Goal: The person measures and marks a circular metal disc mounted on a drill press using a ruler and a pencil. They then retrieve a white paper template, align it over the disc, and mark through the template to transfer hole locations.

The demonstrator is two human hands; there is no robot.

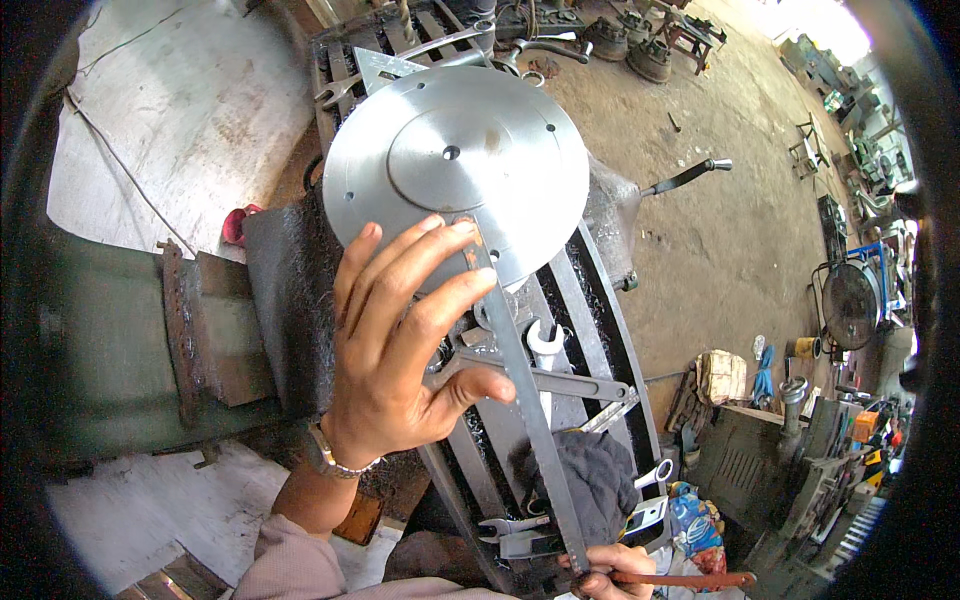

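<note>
Slotted tabletop [577, 290] is cluttered, and the flat bar [548, 460] overlaps the shiny disc [435, 185], left hand [383, 372] splayed on top, right hand [618, 560] clamped below, so slack fingers could let it slip and scratch.

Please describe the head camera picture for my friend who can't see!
A spread left hand touches a long metal bar overlapping a shiny round disc. The right hand, at the bar's near end, holds a brown rod. Wrenches lie nearby.

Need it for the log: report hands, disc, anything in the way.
Left hand spread, touching bar. Right hand gripping bar's near end. Disc over slotted table, bar overlapping disc's edge. Spanners, cloth alongside bar.
</note>
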